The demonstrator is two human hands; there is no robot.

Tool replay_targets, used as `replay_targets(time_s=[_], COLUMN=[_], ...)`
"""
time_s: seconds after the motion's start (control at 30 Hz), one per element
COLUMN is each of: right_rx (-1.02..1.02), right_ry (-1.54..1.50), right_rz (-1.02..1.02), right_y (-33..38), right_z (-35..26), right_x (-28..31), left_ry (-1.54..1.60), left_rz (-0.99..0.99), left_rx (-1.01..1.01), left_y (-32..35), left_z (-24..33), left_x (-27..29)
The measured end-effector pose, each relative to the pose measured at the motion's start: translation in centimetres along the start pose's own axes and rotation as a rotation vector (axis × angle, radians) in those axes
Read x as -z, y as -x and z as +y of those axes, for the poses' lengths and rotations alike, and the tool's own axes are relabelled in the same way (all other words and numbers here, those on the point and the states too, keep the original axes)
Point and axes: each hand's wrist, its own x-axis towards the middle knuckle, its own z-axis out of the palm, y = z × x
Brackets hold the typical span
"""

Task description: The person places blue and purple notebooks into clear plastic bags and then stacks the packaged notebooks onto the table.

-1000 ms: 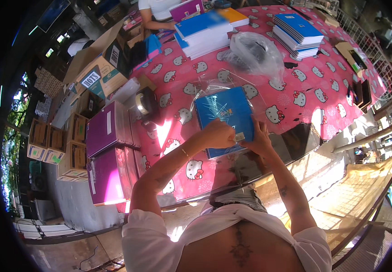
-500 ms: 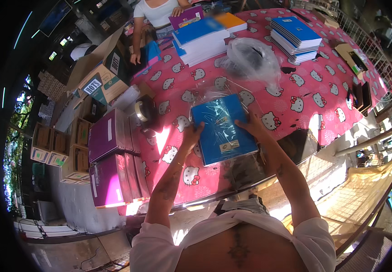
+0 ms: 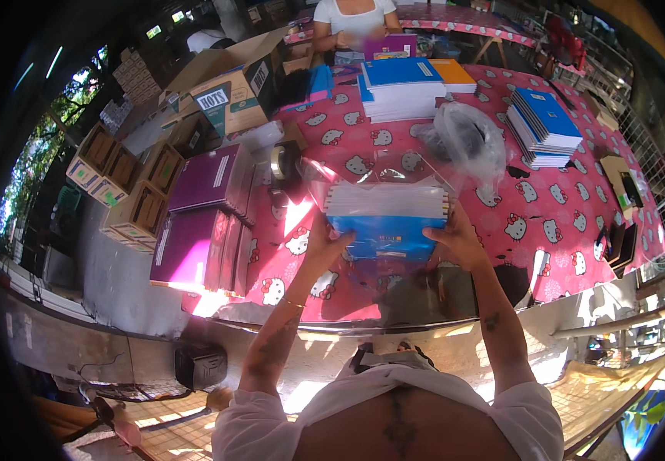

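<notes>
A stack of blue notebooks (image 3: pixel 386 242) in a clear plastic bag is held upright between my two hands, over the near part of the pink table. White page edges and index tabs show along its top, and part of a blue cover faces me. My left hand (image 3: pixel 331 242) grips its left side, thumb across the front. On the right side my right hand (image 3: pixel 459 240) closes in the same way. The bag's loose plastic (image 3: pixel 378 174) spreads out beyond the stack. My fingers behind the notebooks are hidden.
Purple notebook stacks (image 3: pixel 205 177) and a tape roll (image 3: pixel 280 163) lie left, near cardboard boxes (image 3: pixel 228 100). Blue notebook stacks (image 3: pixel 405 73) (image 3: pixel 545 115) and a crumpled plastic bag (image 3: pixel 467 142) sit farther back on the patterned tablecloth (image 3: pixel 513 224). Across the table stands another person (image 3: pixel 354 19).
The bagged notebooks have tipped from lying cover-up to standing, so their page edges now show. My view has shifted, and the other person's hands have moved together.
</notes>
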Motion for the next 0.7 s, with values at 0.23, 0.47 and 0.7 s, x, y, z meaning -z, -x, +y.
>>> replay_targets(time_s=[0.23,0.47,0.7], right_rx=[0.214,-0.117,0.15], right_ry=[0.268,-0.231,-0.006], right_rz=[-0.233,-0.367,-0.036], right_y=[-0.4,-12.1,-3.4], right_z=[-0.4,9.0,1.3], right_x=[-12.0,-7.3,-7.7], left_ry=[-0.483,0.084,0.22], left_rz=[0.338,0.487,0.073], left_rx=[-0.225,-0.075,0.059], left_y=[10.2,7.3,2.7], left_z=[9.3,7.8,5.3], left_x=[-4.9,-0.1,6.2])
